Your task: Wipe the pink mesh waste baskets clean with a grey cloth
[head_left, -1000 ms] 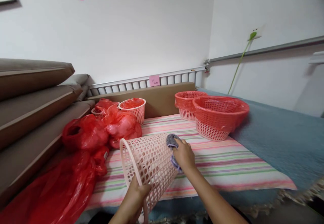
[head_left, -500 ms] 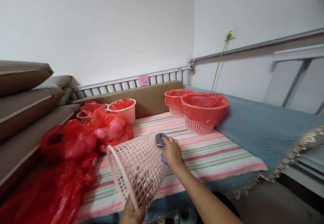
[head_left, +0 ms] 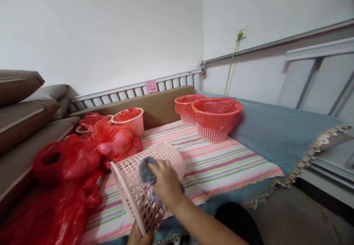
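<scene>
A pale pink plastic basket [head_left: 128,171] with a perforated wall lies tilted on its side, its mouth toward the lower left. My left hand [head_left: 141,235] is closed on its rim at the near edge. Against the outer wall, my right hand [head_left: 168,186] presses a grey-purple cloth [head_left: 148,170], fingers wrapped over it. Beneath the basket is a striped cloth [head_left: 221,167]. Left of the basket sits a heap of red plastic bags [head_left: 74,160].
Two baskets lined with red bags, a nearer one [head_left: 217,117] and a farther one [head_left: 188,106], stand at the back right. Another pink basket [head_left: 135,125] holds red plastic at the back left. Stacked cushions [head_left: 24,127] line the left side; a rail [head_left: 110,97] runs behind.
My right hand has slid the cloth leftward along the basket wall, from near its base toward the rim. My left hand still grips the rim. The view has shifted slightly right.
</scene>
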A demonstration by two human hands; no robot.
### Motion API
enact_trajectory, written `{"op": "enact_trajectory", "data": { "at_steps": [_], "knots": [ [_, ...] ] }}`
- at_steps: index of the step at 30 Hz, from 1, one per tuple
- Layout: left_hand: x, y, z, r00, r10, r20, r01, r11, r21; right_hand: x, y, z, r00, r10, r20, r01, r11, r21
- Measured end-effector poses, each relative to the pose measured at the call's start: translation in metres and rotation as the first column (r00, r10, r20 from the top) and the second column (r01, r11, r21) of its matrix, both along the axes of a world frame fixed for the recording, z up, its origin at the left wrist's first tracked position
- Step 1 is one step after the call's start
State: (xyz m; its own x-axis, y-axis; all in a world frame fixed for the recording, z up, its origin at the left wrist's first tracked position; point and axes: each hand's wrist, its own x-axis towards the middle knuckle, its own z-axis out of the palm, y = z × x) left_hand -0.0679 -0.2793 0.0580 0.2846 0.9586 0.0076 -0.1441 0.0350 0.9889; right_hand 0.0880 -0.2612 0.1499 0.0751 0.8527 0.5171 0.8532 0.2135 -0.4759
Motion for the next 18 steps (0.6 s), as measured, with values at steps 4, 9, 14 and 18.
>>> {"op": "enact_trajectory", "data": {
  "at_steps": [4, 9, 14, 18],
  "knots": [
    [0.014, -0.014, 0.006, 0.999, -0.033, 0.03, 0.034, 0.999, -0.015, 0.085, 0.045, -0.019, 0.882, -0.462, 0.09, 0.47, 0.856, -0.214],
    [0.016, -0.007, 0.038, 0.991, -0.004, 0.131, 0.01, 0.999, -0.044, 0.11, 0.041, -0.048, 0.882, -0.457, 0.114, 0.471, 0.841, -0.267],
    [0.008, 0.004, 0.06, 0.964, 0.019, 0.265, 0.018, 0.991, -0.136, 0.098, 0.035, -0.045, 0.895, -0.446, 0.022, 0.443, 0.882, -0.158],
    [0.014, -0.008, 0.06, 0.99, -0.036, 0.133, 0.045, 0.997, -0.07, 0.062, 0.036, -0.017, 0.927, -0.352, -0.133, 0.339, 0.934, -0.109]
  ]
}}
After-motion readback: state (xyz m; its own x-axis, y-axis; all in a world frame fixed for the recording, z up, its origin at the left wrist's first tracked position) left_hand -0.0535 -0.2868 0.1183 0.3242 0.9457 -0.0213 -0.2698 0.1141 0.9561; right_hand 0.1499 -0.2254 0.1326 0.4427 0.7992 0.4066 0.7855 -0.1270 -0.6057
